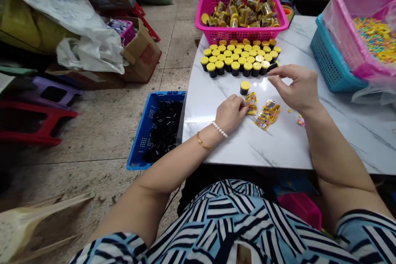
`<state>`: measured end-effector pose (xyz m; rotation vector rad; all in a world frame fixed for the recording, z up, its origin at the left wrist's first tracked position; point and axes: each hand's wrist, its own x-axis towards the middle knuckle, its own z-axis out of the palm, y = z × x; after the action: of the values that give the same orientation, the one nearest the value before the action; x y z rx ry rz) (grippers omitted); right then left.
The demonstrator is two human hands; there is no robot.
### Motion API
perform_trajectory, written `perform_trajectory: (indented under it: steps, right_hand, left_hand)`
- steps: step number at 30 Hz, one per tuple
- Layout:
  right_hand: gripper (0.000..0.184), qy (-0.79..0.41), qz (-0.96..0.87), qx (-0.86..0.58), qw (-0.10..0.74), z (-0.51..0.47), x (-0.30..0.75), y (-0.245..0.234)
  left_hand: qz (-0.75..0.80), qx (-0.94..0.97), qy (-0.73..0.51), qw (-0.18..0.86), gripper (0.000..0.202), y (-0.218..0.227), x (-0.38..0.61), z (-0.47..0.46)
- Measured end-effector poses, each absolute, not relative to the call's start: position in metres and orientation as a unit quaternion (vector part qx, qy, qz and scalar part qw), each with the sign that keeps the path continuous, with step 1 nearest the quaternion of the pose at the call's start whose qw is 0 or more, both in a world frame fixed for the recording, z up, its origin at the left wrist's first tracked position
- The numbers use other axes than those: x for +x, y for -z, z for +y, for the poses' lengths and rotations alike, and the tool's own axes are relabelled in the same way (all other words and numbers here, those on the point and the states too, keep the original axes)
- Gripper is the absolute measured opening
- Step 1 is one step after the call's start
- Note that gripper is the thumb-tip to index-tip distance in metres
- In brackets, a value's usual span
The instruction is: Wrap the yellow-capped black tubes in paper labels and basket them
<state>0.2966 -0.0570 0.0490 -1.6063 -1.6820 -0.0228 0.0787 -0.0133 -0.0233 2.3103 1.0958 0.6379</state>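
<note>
My left hand [230,113] rests on the white marble table [278,144], fingers pinched on a small yellow printed wrapper [251,102]. A single black pot with a yellow lid [245,87] stands just beyond it. A loose pile of the same wrappers [267,114] lies between my hands. My right hand [297,86] hovers over the table with fingers apart and slightly curled, holding nothing, its fingertips close to the front row of several yellow-lidded black pots [239,57].
A pink basket [241,33] of wrapped pots stands behind the rows. A teal basket [331,64] with a pink bin of coloured candy [375,37] sits at right. A blue crate [145,132] of black pots is on the floor at left, with boxes and stools beyond.
</note>
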Motion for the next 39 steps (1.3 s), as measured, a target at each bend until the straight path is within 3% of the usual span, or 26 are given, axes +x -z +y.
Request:
perform_trajectory:
  steps: [6,12,15,22,28,33,36,39]
  right_hand:
    - [0.027,-0.019,-0.638,-0.64,0.428,-0.064,0.291,-0.055]
    - [0.039,-0.138,-0.649,-0.669,0.335,-0.055,0.281,-0.03]
    - [0.03,-0.126,-0.671,-0.672,0.285,-0.056,0.277,-0.027]
    - [0.017,-0.055,-0.677,-0.666,0.308,-0.062,0.283,-0.041]
    - [0.024,-0.078,-0.679,-0.666,0.299,-0.06,0.278,-0.036]
    - [0.042,-0.259,-0.622,-0.677,0.298,-0.065,0.267,-0.045]
    - [0.049,-0.409,-0.573,-0.624,0.34,-0.065,0.252,-0.042]
    - [0.043,-0.494,-0.518,-0.574,0.397,-0.064,0.238,-0.036]
  left_hand:
    - [0.375,0.834,-0.313,0.256,0.011,0.019,0.071,-0.011]
    - [0.316,0.876,-0.238,0.277,0.01,0.013,0.064,-0.012]
    - [0.318,0.881,-0.214,0.277,0.01,0.011,0.063,-0.01]
    - [0.352,0.864,-0.218,0.286,0.006,0.015,0.063,-0.003]
    - [0.368,0.856,-0.267,0.247,0.005,0.023,0.067,-0.004]
    - [0.349,0.772,-0.489,0.207,0.01,0.014,0.063,-0.005]
    - [0.315,0.753,-0.544,0.195,0.012,0.007,0.062,-0.011]
    - [0.306,0.735,-0.566,0.216,0.011,0.002,0.062,-0.016]
